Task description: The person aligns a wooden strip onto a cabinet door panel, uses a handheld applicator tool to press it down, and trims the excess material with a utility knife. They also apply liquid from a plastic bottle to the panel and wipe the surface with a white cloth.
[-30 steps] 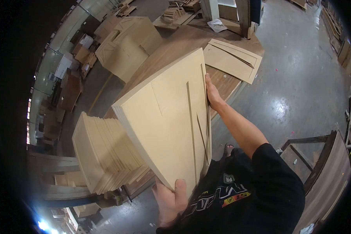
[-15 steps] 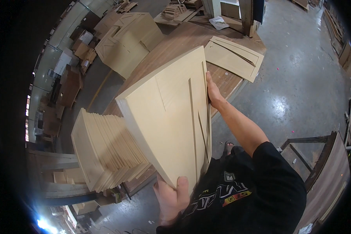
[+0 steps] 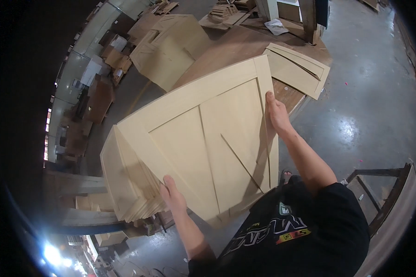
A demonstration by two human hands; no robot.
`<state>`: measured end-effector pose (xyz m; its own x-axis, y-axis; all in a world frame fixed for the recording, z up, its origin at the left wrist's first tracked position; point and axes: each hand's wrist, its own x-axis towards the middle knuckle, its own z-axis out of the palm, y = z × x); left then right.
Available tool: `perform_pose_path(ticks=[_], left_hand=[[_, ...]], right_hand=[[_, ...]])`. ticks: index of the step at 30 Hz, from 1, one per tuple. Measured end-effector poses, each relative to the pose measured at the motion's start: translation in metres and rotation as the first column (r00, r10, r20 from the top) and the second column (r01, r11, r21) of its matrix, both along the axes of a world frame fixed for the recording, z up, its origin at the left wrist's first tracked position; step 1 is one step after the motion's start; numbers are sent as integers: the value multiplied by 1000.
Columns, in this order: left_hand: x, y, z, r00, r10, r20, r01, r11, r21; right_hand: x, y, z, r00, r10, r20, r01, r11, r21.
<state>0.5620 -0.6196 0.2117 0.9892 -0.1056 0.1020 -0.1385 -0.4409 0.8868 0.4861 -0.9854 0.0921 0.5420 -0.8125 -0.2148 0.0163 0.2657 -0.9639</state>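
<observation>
A large pale wooden panel (image 3: 180, 143) with a framed border is held tilted in front of my body. Dark narrow lines run lengthwise and slantwise across its recessed face. On its left edge my left hand (image 3: 173, 196) is closed, thumb on top and fingers hidden beneath. The opposite edge is gripped by my right hand (image 3: 277, 113), its thumb near the upper right corner. Just beyond the left edge stands a stack of similar pale panels (image 3: 118, 171), partly covered by the held one. Another framed panel (image 3: 286, 76) lies past the right corner.
A brown wooden worktable (image 3: 222, 55) extends beneath and behind the panel. More pale panels (image 3: 171, 51) stand at the far left. A dark frame with a board (image 3: 395, 203) stands at right. Concrete floor (image 3: 351, 92) runs along the right side.
The held panel has turned from edge-up to showing its framed face broadly. My left hand has shifted left and upward with its edge; my right hand keeps its grip on the other side.
</observation>
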Motion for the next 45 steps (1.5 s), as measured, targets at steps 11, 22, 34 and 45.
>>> perform_pose_path(ticks=[11,22,34,45], left_hand=[[65,-11,-42,1000,-21,0,21,993,-118],[116,-6,-96,990,-117,-82,95,969,-226],[237,-89,-352,489,-789,-371,682,611,-402],[-117,-245,-183,-448,-893,29,846,-434,-311]], right_hand=[[-9,1,22,995,65,78,-53,989,-139],[-39,16,35,978,46,201,-22,993,-119],[-180,122,-17,712,-696,95,701,695,-159],[-351,405,-54,-575,-815,-70,770,-568,291]])
